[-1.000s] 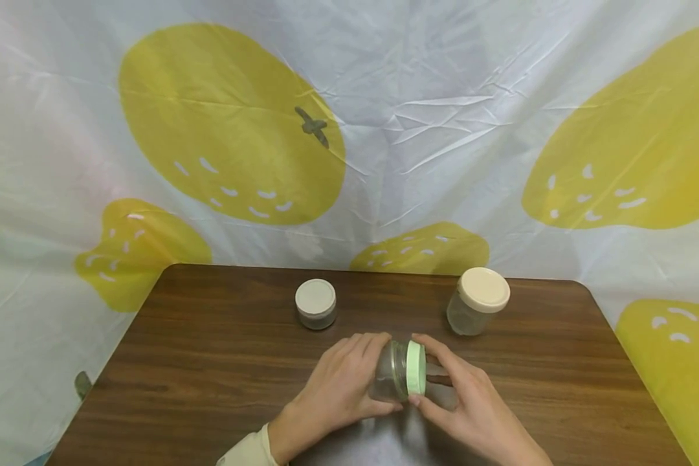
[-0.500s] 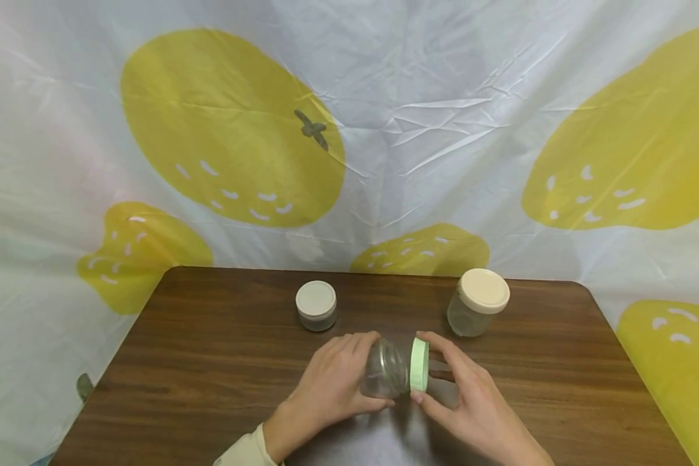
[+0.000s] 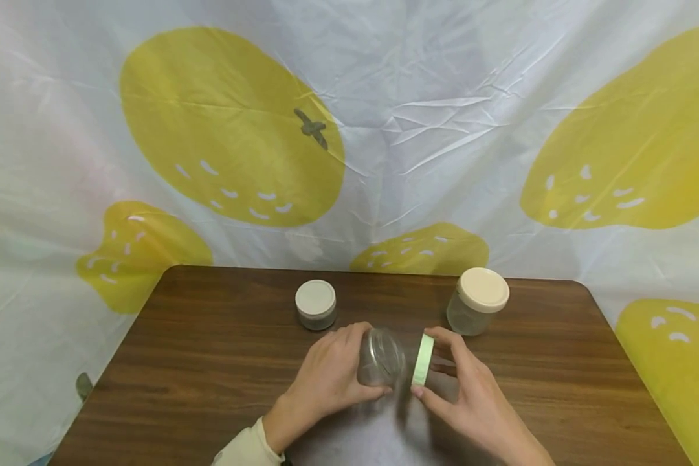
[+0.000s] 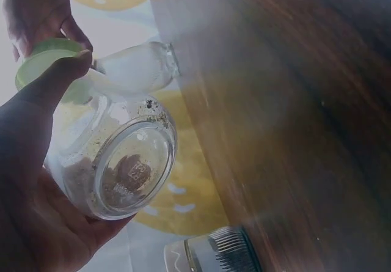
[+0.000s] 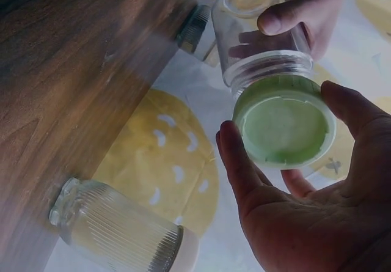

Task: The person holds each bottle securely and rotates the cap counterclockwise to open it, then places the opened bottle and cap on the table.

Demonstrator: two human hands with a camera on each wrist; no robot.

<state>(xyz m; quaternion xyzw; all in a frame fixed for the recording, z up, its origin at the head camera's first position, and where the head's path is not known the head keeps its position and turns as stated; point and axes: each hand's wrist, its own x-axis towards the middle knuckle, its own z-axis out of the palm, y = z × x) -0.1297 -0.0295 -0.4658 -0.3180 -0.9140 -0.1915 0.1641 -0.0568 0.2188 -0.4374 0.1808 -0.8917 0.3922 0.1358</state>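
My left hand (image 3: 326,375) grips a clear glass jar (image 3: 380,362), which is tilted with its threaded mouth turned to the right. From the left wrist view, the base of the jar (image 4: 131,174) shows, with fingers wrapped round its side. Just right of the mouth, my right hand (image 3: 474,395) pinches a light green screw lid (image 3: 422,359) by its rim, between thumb and fingertips. A gap separates lid and jar in the head view. The hollow of the lid (image 5: 286,130) faces the right palm in the right wrist view.
A short glass jar with a white lid (image 3: 316,303) stands at the back, left of the hands. Behind the right hand is a taller ribbed jar with a cream lid (image 3: 477,301). The brown wooden table (image 3: 210,349) ends at a lemon-print cloth (image 3: 419,162).
The green lid has come away from the jar's mouth. My left hand has drawn the jar leftward and tipped it; the lid has shifted slightly right and tilted.
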